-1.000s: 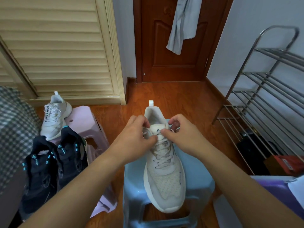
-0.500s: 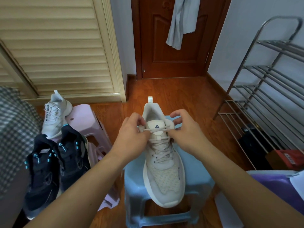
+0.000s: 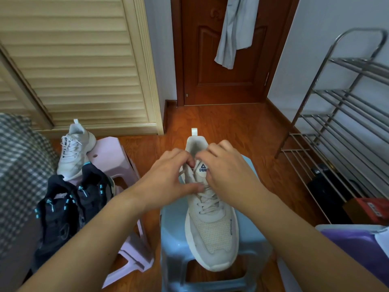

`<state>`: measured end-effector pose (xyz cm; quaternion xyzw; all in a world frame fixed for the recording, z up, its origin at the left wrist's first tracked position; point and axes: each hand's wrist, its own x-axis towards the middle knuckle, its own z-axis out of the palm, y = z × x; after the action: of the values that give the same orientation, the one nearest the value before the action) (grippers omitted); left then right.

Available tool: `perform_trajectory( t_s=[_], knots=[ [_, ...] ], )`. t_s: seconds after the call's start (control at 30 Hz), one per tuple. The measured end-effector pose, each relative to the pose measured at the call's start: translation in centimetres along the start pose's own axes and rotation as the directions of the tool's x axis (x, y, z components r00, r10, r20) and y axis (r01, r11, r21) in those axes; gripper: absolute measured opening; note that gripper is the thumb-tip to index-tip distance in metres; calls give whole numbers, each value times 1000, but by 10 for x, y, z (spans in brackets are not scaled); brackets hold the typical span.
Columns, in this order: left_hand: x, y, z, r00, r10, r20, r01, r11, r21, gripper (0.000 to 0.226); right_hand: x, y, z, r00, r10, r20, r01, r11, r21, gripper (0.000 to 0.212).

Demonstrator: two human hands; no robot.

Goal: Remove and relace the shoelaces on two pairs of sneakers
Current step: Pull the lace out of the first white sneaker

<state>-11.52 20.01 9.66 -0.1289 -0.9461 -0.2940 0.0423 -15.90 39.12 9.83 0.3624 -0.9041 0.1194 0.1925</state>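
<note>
Blue stool (image 3: 174,234) beside pink stool (image 3: 113,152); steel rack (image 3: 345,114) right; door (image 3: 223,60).

A home, most likely a bedroom or entry corner. Warm wooden floor (image 3: 231,123) underfoot, a panelled brown door (image 3: 221,81) with a grey garment (image 3: 233,34) hung over its top, pale louvred closet doors (image 3: 73,60) to the left. A steel shoe rack (image 3: 341,114) against the right wall, a red box (image 3: 372,209) beneath it. Low plastic stools, one blue (image 3: 174,228), one pink (image 3: 111,157), used as stands for sneakers. Checked fabric (image 3: 19,165) at the left edge, like bedding.
</note>
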Motion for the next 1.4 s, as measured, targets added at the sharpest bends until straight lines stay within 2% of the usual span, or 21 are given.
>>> perform_trajectory(
  t_s=[0.07, 0.13, 0.23, 0.33, 0.43, 0.5, 0.63, 0.73, 0.8, 0.87, 0.93, 1.0, 1.1, 1.17, 1.23, 1.3, 1.4],
  knots=[
    [1, -9, -10, 995, -7, 97, 10, 999, -35, 53, 2, 3, 3, 998, -60, -20, 59, 997, -42, 18],
    [2, -17, -15, 991, 13, 137, -8, 999, -38, 56, 3, 4, 3, 993, -100, -65, 96, 993, -67, 11],
    [8, -23, -12, 988, 85, 126, -92, 995, 47, 51, 3, -3, -2, 996, -52, -77, 51, 999, -15, 20],
    [11, -26, -13, 984, 144, 106, -165, 958, 234, 51, 0, -12, -14, 997, 77, 30, -81, 986, 145, 32],
    [8, -24, -14, 984, 146, 99, -173, 904, 390, 60, -12, -3, -33, 970, 73, 231, -100, 989, 107, 28],
    [5, -19, -13, 983, 166, 79, -184, 883, 432, 61, -22, 7, -43, 952, 56, 301, -79, 995, 66, 27],
    [-2, -10, -16, 975, 208, 81, -222, 863, 455, 58, -25, 14, -46, 976, 72, 208, -68, 997, -30, 19],
    [-7, -7, -18, 961, 259, 94, -272, 841, 467, 47, -19, 15, -52, 987, 125, 97, -132, 989, 70, 24],
    [-8, -5, -18, 956, 289, 55, -276, 817, 507, 42, -20, 11, -60, 995, 39, 97, -53, 988, 143, 22],
    [-7, -4, -20, 953, 304, 12, -258, 788, 559, 41, -25, 2, -67, 988, -114, 108, 90, 974, 209, 12],
    [-8, -5, -22, 953, 302, -31, -223, 765, 604, 41, -29, -1, -67, 977, -156, 145, 105, 945, 310, 14],
    [-8, -6, -21, 957, 282, -71, -169, 736, 655, 42, -31, 5, -60, 989, -57, 138, 4, 933, 359, 21],
    [-8, -7, -11, 974, 219, -52, -127, 725, 677, 43, -29, 18, -47, 991, 121, 64, -136, 928, 346, 7],
    [-10, -8, -3, 987, 158, -25, -109, 780, 617, 41, -29, 25, -40, 933, 359, 10, -330, 847, 417, 15],
    [-13, -10, 2, 996, 89, 32, -92, 836, 542, 38, -31, 31, -37, 832, 551, 62, -503, 703, 503, 18],
    [-17, -12, 0, 992, 50, 117, -102, 865, 492, 36, -30, 37, -33, 801, 574, 170, -576, 662, 480, 18],
    [-24, -4, -18, 980, 21, 200, -93, 929, 358, 35, -23, 30, -26, 814, 505, 286, -575, 639, 510, 27]
  ],
)
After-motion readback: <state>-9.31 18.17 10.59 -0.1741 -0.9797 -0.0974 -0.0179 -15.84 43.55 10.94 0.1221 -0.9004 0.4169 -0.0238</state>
